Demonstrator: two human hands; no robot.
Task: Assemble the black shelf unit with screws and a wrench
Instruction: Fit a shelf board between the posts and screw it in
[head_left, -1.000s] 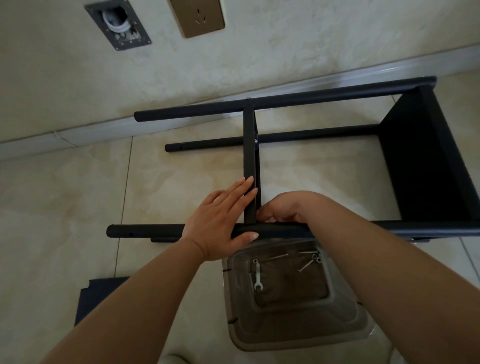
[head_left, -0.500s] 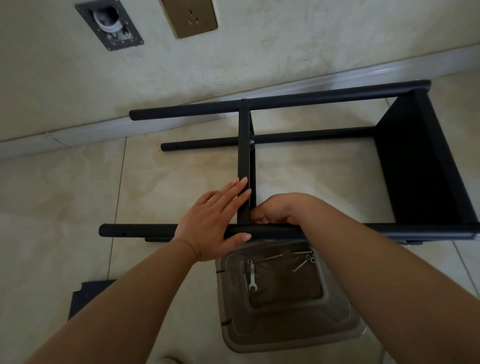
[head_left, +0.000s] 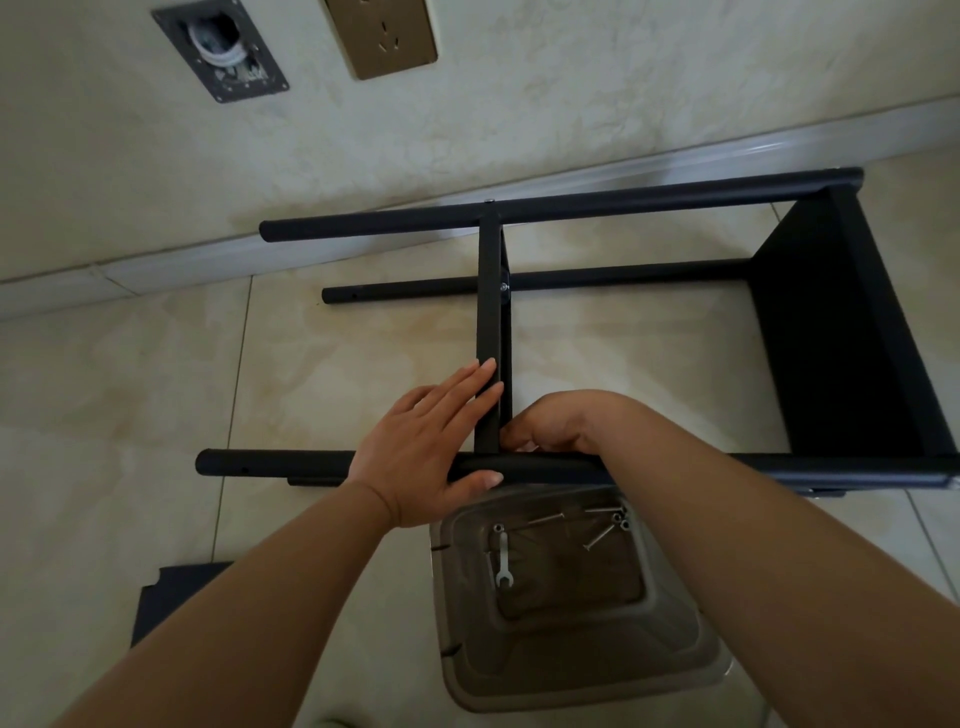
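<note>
Black shelf unit (head_left: 831, 332) lies on its side on the tiles; left hand (head_left: 426, 447) presses flat, fingers straight, steadying the middle panel (head_left: 488, 322); right hand (head_left: 556, 426) curls at the joint, likely starting a screw; contents hidden.

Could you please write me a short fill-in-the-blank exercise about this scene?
1. The wrench lies inside the ____.
2. The left hand rests flat, fingers on the black ____ joining the poles.
3. The frame lies on its side on the ____ floor.
4. The loose screws share the bin with the ____.

Answers: bin; crossbar; tiled; wrench
</note>
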